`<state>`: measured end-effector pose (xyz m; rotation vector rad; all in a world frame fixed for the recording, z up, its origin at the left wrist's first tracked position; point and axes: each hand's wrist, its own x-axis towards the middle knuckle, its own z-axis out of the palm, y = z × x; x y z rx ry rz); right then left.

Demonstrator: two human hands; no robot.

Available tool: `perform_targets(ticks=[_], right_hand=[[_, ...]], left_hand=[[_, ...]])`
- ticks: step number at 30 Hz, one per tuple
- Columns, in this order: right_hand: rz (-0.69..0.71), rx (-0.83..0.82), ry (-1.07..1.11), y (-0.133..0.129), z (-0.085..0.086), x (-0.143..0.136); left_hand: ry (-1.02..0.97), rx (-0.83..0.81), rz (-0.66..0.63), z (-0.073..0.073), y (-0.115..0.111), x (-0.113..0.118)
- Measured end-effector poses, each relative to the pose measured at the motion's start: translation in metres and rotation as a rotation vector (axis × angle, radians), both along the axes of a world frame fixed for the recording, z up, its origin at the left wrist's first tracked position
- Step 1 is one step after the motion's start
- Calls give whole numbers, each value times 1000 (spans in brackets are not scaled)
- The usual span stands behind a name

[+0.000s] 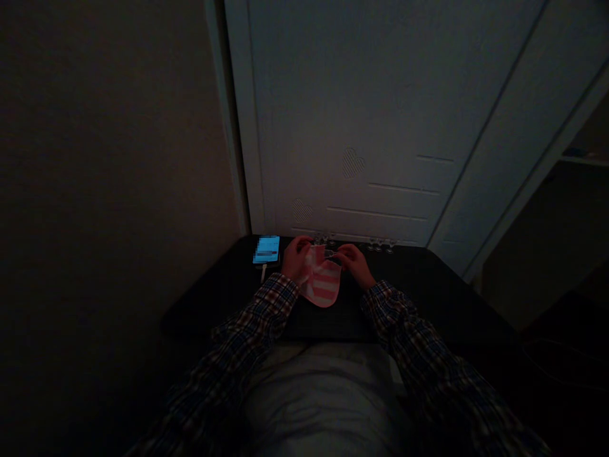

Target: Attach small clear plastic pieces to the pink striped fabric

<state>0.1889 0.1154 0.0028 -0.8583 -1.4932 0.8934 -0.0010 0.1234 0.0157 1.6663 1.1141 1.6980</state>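
A pink and white striped cloth piece [325,284] with a rounded lower edge hangs or lies over the dark table [328,327]. My left hand [295,257] is closed on the cloth's upper left side. At its upper right, my right hand [353,261] pinches a small, pale or clear item [329,253] that sits against the cloth's top edge. The dim light hides the item's exact shape.
A lit phone [266,249] with a white cable [263,273] lies at the table's back left. Several small clear objects [380,245] stand along the back edge, before a white panel [380,127] with heart patterns. A wall [118,158] borders the left.
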Motion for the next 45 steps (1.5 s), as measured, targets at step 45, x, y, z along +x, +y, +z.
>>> perform_targets(ticks=[45], right_hand=[[55,43,30,-5,2,-1]], left_hand=[[-294,-208,-422,-11,3,6]])
